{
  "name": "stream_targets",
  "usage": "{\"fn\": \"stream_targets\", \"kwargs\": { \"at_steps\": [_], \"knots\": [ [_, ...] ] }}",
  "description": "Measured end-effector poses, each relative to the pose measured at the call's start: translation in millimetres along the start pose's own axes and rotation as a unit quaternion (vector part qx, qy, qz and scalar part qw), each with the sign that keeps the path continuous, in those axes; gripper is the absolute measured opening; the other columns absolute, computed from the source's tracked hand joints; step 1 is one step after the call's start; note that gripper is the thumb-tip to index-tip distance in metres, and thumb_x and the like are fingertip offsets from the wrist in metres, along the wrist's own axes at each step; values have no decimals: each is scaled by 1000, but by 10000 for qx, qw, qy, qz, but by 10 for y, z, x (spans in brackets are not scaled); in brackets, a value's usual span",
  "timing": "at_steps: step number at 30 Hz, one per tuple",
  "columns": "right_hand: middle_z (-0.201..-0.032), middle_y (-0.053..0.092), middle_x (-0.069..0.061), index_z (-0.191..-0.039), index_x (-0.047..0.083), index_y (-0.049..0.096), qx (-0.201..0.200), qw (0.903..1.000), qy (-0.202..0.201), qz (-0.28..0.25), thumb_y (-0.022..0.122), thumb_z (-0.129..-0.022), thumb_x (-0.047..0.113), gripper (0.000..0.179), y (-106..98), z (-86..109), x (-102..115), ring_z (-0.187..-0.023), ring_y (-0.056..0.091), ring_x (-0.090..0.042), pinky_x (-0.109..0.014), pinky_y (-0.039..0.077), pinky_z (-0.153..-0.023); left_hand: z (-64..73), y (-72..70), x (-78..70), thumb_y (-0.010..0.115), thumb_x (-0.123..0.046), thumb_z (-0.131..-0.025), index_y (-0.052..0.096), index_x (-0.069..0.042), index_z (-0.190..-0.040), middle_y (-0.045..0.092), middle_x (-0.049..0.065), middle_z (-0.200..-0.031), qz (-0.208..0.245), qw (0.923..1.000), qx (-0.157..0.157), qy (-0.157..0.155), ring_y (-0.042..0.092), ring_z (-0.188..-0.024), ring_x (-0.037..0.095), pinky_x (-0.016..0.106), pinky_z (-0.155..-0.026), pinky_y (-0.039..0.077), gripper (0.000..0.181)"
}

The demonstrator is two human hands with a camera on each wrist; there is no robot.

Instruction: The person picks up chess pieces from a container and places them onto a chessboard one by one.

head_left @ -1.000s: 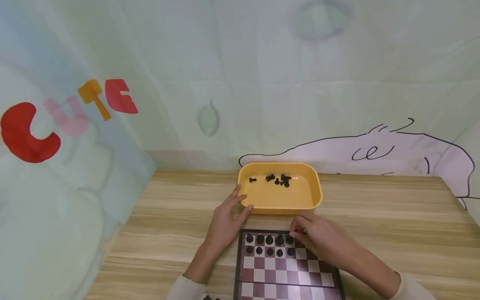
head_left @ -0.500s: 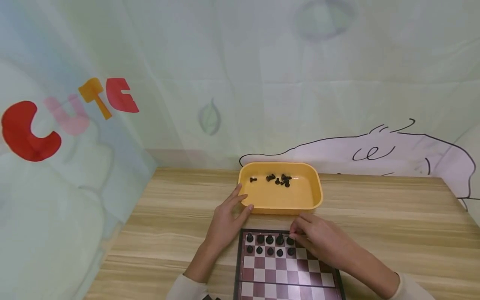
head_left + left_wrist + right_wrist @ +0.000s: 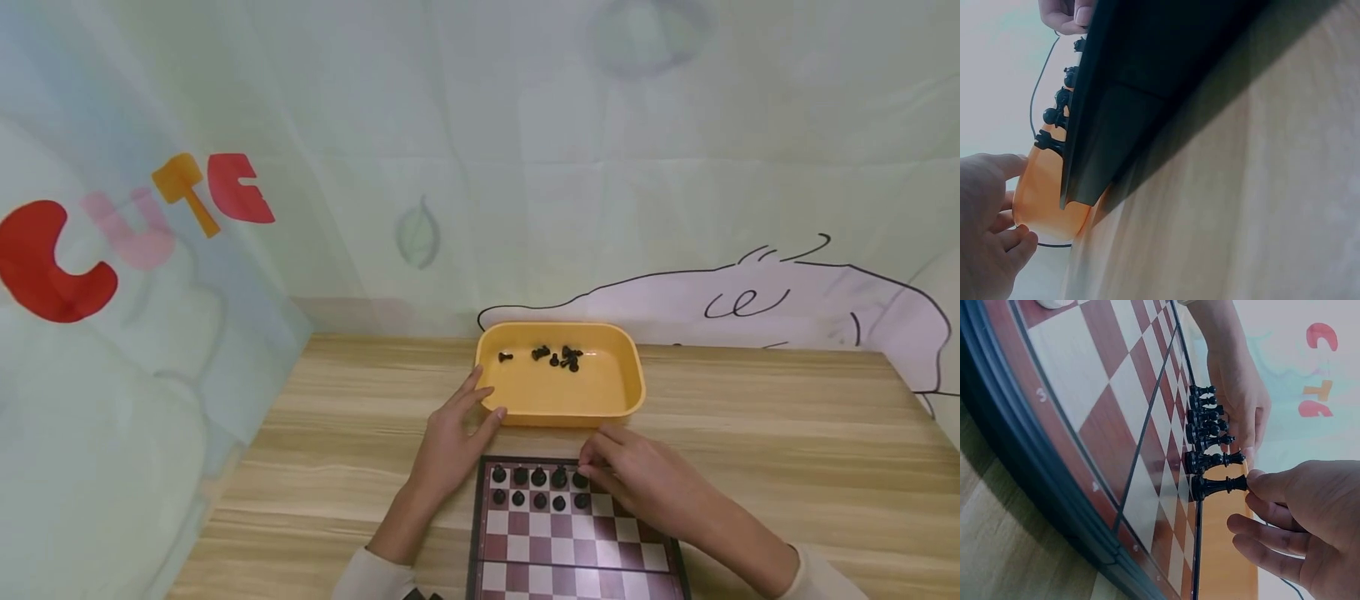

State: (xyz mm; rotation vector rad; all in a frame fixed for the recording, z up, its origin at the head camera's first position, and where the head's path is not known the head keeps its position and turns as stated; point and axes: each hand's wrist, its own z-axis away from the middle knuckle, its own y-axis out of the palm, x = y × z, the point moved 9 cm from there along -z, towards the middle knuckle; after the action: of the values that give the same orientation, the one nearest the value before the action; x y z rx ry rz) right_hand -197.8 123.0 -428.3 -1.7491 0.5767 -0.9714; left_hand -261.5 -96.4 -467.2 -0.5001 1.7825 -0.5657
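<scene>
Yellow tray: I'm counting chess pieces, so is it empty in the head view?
No, several black chess pieces lie in the yellow tray, toward its far side.

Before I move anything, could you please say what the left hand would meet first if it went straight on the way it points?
The yellow tray: the left hand sits at its near left corner, seemingly touching. Beyond that, one black chess piece lies roughly in line, though depth is unclear.

The head view looks forward and down from above; 2 close, sideways-turned wrist views share its chessboard (image 3: 573, 550).
</scene>
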Motion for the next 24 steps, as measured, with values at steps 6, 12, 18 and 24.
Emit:
{"fn": "stream_targets", "kwargs": {
  "at_steps": [6,12,18,24],
  "knots": [
    [-96,68,11,-102,20,72,-228,9996,-160,-31,79,-97,18,9,-28,14,31,-81,62,1,-18,60,-67,-4,1,8,73,-39,-102,69,-8,-138,40,0,-169,-9,10000,26,-52,43,-154,26,46,-127,38,47],
    [-96,68,12,-100,20,71,-180,9998,-32,-51,79,-97,20,9,-26,9,25,-82,63,1,-18,60,-67,-2,-3,8,73,-38,-102,70,-8,-137,40,1,-169,-42,10000,-5,-18,43,-154,26,45,-127,38,47],
    [-95,67,12,-98,21,71,-80,9997,170,-184,79,-97,21,9,-9,1,8,-81,61,2,-18,58,-65,6,-20,4,73,-38,-102,70,-8,-137,41,1,-169,-5,10000,-53,-3,44,-154,26,46,-127,38,46],
    [-94,67,13,-96,22,71,-6,9990,414,-164,81,-95,21,11,7,3,-18,-82,62,2,-18,59,-67,9,-9,-7,72,-39,-102,70,-8,-137,40,1,-169,-57,10000,-5,-38,44,-154,26,46,-126,38,46]
  ]
}}
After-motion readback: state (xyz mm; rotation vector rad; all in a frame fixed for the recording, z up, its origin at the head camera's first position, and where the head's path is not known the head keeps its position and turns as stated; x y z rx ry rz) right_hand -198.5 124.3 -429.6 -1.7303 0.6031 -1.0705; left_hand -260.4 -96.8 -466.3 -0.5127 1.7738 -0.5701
